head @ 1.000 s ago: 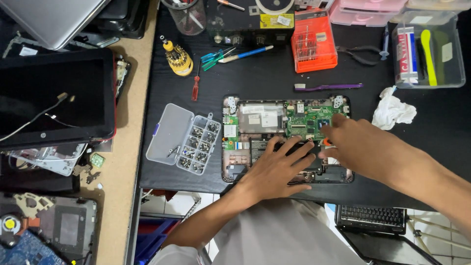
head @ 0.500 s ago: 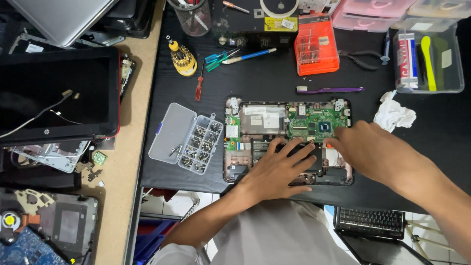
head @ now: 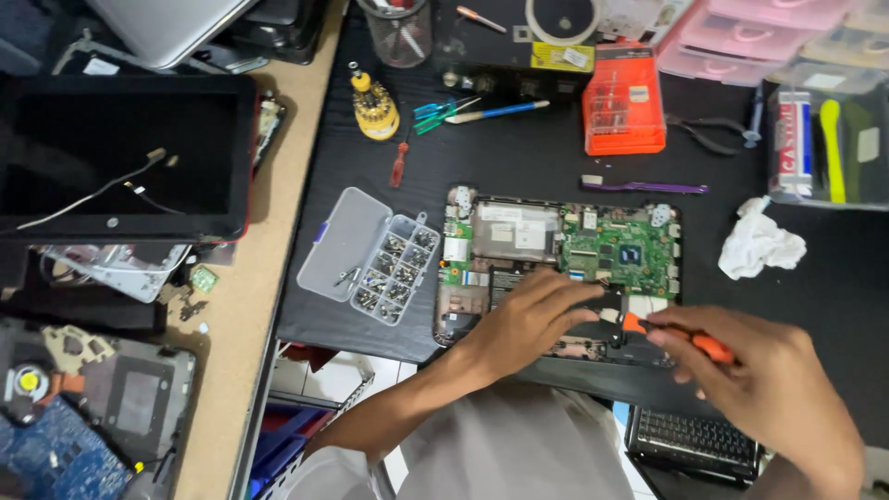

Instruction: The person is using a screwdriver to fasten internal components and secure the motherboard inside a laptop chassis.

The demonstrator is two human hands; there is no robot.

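Since the earlier frames the right hand [head: 769, 389] has drawn back toward the laptop's near right corner, now gripping an orange screwdriver [head: 690, 341]. On the black tabletop [head: 519, 157] the opened laptop [head: 556, 268] lies bared, its green board [head: 630, 250] exposed, so disassembly looks well underway with inner parts still seated. The left hand [head: 532, 319] presses flat on it, fingers spread, holding nothing. The open screw box [head: 380, 259] sits just left.

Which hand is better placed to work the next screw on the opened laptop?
Right. The right hand already grips the orange-handled screwdriver, tip at the opened laptop, while the left hand lies flat, bracing it.
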